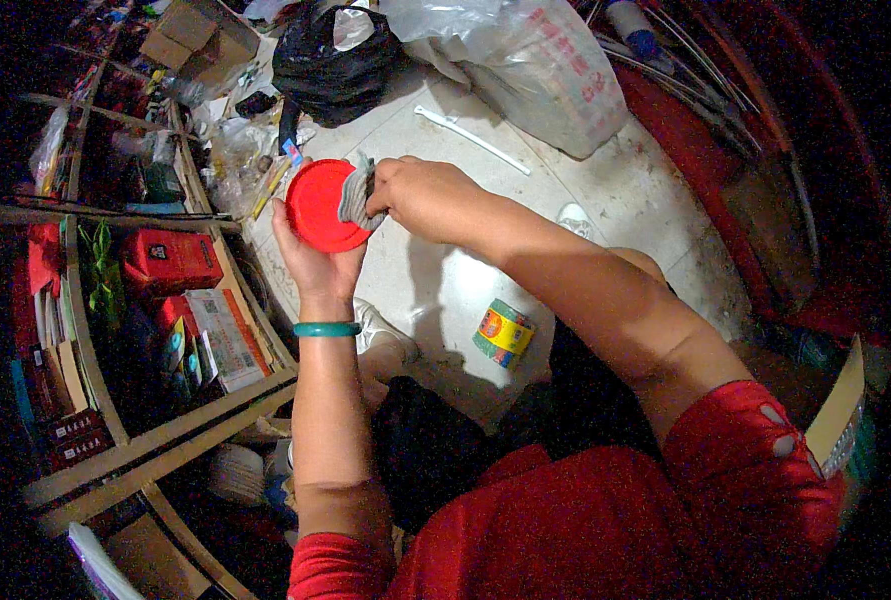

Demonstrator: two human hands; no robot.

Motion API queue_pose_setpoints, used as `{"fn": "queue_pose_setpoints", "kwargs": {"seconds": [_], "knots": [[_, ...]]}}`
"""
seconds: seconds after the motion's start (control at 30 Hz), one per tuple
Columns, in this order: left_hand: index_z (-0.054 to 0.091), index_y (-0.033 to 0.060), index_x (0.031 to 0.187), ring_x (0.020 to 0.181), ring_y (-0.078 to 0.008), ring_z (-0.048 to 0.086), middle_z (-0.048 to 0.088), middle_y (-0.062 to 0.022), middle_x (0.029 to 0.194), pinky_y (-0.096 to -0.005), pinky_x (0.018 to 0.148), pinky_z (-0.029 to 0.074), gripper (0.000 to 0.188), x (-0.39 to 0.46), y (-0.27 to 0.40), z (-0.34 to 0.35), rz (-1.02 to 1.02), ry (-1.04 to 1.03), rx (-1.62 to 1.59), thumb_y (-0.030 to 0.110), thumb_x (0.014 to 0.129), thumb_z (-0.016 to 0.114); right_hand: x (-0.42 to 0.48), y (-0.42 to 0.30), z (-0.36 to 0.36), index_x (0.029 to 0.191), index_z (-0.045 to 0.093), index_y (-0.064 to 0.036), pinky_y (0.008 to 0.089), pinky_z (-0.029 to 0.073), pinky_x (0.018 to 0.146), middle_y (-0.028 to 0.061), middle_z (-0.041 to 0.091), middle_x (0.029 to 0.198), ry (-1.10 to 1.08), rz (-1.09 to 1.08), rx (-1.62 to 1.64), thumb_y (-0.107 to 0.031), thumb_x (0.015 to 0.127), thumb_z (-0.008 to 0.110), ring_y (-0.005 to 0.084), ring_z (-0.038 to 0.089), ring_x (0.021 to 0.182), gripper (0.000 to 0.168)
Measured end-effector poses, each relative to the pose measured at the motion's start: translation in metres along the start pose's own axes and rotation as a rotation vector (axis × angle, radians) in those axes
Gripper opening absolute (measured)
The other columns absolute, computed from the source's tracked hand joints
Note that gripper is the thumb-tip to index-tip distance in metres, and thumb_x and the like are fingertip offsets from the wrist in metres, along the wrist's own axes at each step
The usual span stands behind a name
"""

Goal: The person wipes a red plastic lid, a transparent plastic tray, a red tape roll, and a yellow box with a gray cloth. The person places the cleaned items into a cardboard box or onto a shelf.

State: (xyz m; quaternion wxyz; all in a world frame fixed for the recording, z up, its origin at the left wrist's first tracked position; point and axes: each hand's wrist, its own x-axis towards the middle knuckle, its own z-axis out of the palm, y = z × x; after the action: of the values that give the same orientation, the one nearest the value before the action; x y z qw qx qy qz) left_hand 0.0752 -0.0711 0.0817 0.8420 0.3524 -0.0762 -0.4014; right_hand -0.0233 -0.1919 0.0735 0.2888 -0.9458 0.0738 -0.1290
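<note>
A round red plastic lid or shallow container [318, 206] rests in my left hand [324, 274], its flat face towards me. Whatever is beneath it stays hidden. My right hand [423, 196] pinches a folded grey cloth [357, 196] against the right rim of the red piece. A green bangle circles my left wrist. On the floor below lies a pack of scouring pads [504, 332] with a yellow printed band, touched by neither hand.
To the left runs a wooden shelf frame [182, 409] holding boxes and a red container [171, 259]. A black plastic bag [333, 67], a large translucent sack [543, 82] and a white plastic stick [475, 141] lie ahead on the tiled floor. Loose litter [246, 157] lies beside the shelf.
</note>
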Motion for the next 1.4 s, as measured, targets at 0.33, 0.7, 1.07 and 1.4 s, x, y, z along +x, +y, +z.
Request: {"fn": "queue_pose_setpoints", "kwargs": {"seconds": [0.33,0.7,1.07,1.4], "knots": [[0.044,0.009,0.124,0.11,-0.0277,0.05,0.051,-0.0107,0.121,-0.0446,0.095,0.039,0.056,0.001,-0.011,-0.004,-0.118,-0.029,0.076,0.051,0.089,0.035,0.015,0.005,0.019,0.102,0.062,-0.005,0.0346,0.045,0.08,0.0156,0.057,0.098,0.305,0.092,0.323,-0.004,0.074,0.053,0.0307,0.056,0.089,0.029],[0.043,0.0055,0.126,0.108,-0.0273,0.05,0.053,-0.0129,0.118,-0.0376,0.094,0.038,0.062,0.0,0.005,-0.015,-0.128,-0.006,-0.006,0.054,0.089,0.03,0.009,-0.017,0.007,0.097,0.064,-0.011,0.0356,0.045,0.08,0.0107,0.058,0.099,-0.082,-0.135,0.332,-0.006,0.075,0.052,0.0281,0.056,0.092,0.026],[0.045,0.0078,0.123,0.107,-0.0301,0.051,0.052,-0.0122,0.119,-0.0466,0.093,0.04,0.054,-0.002,-0.001,0.003,-0.084,-0.039,0.028,0.049,0.089,0.035,0.008,0.011,0.004,0.093,0.066,-0.013,0.0393,0.046,0.078,0.0135,0.058,0.094,-0.02,0.226,0.07,-0.01,0.075,0.052,0.0312,0.056,0.09,0.023],[0.046,0.0104,0.122,0.109,-0.027,0.05,0.051,-0.0098,0.121,-0.0448,0.093,0.04,0.054,-0.001,-0.008,-0.004,-0.147,-0.002,0.084,0.052,0.089,0.036,0.016,0.0,0.021,0.105,0.063,-0.011,0.0347,0.046,0.081,0.0169,0.059,0.095,0.225,-0.001,0.419,-0.009,0.076,0.055,0.0305,0.057,0.09,0.03]]}}
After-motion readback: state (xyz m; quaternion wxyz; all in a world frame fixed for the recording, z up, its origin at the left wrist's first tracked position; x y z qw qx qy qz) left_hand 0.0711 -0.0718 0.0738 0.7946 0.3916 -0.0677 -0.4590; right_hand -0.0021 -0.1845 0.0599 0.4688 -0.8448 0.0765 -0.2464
